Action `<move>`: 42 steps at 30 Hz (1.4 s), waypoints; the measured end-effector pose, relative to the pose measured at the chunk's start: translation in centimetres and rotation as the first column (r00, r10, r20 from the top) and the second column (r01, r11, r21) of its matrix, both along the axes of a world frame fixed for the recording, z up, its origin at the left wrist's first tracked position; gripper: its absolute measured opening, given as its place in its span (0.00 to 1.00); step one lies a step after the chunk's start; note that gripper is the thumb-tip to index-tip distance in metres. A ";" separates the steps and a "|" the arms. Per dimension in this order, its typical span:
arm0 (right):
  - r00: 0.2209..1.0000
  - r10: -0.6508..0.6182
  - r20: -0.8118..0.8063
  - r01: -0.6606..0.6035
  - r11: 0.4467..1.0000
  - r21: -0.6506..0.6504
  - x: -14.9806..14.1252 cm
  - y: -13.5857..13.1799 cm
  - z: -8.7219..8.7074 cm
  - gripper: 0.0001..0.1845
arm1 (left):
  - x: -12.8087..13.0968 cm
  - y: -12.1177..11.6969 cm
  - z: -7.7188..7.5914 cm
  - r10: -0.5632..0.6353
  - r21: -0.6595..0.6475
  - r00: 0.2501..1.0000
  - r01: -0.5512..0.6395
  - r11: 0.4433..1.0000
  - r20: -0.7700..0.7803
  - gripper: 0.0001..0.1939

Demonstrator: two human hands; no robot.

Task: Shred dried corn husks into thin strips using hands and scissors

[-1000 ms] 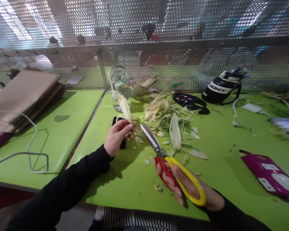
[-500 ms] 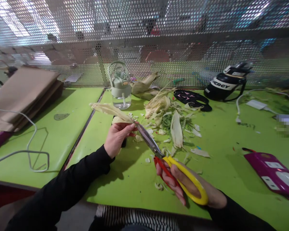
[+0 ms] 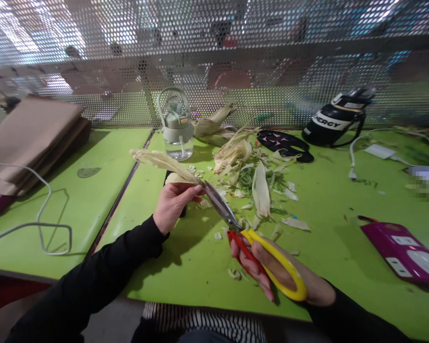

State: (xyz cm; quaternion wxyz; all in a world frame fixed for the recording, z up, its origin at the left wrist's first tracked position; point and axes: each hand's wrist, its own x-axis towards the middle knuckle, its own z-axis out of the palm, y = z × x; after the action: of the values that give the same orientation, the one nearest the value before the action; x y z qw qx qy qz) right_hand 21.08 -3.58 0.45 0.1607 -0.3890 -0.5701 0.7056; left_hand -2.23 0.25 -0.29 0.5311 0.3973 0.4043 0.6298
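Observation:
Between the thumb and fingers of my left hand (image 3: 177, 202) is pinched a pale dried corn husk (image 3: 160, 162), its long end pointing left. My right hand (image 3: 271, 267) grips scissors (image 3: 221, 207) by their red and yellow handles. The blade tips meet the pinched end of the husk, right beside my left fingertips. Behind the scissors lies a heap of husks (image 3: 232, 155) with green shreds (image 3: 248, 176). A loose husk piece (image 3: 260, 190) rests in front of it, among small cut scraps. Under my left hand a dark object is mostly hidden.
A clear water bottle (image 3: 178, 128) stands behind my left hand. Further right are a black eye mask (image 3: 284, 144), a black bottle (image 3: 334, 119) and a purple power strip (image 3: 402, 247). Brown paper bags (image 3: 35, 138) and a grey cable (image 3: 39, 224) lie left. A perforated screen (image 3: 214, 71) borders the table.
The view has shifted very slightly. Both hands keep the same grip, and the scissors' tips stay at the husk's end.

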 end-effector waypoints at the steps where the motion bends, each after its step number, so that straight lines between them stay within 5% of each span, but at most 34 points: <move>1: 1.000 0.005 -0.002 -0.005 1.000 -0.004 0.0 0.0 0.1 0.33 | 0.0 0.0 0.0 -0.003 0.007 1.000 0.003 1.000 -0.014 0.14; 14: 1.000 -0.008 0.007 0.008 0.997 -0.083 0.1 0.0 0.1 0.35 | -0.4 -0.1 1.0 0.043 0.037 0.991 -0.039 0.999 -0.129 0.12; 32: 0.999 -0.004 0.053 0.011 0.991 -0.130 0.3 0.5 -1.4 0.33 | -0.6 -0.1 0.4 -0.019 0.025 0.978 0.025 0.999 -0.210 0.09; 36: 0.997 -0.018 0.072 0.023 0.997 -0.072 0.8 0.4 -1.9 0.34 | -0.5 -0.1 0.5 -0.037 -0.003 0.980 0.037 0.999 -0.195 0.12; 42: 0.979 0.018 0.205 -0.056 0.981 0.183 1.2 0.4 -1.2 0.32 | -0.5 -0.1 0.6 -0.056 -0.047 0.991 0.050 0.998 -0.123 0.15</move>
State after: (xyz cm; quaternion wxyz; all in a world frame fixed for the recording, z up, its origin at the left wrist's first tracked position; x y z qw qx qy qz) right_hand 22.24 -3.14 -0.71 0.1248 -0.4310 -0.6548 0.6082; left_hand -2.74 0.15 0.35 0.5302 0.4345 0.4395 0.5804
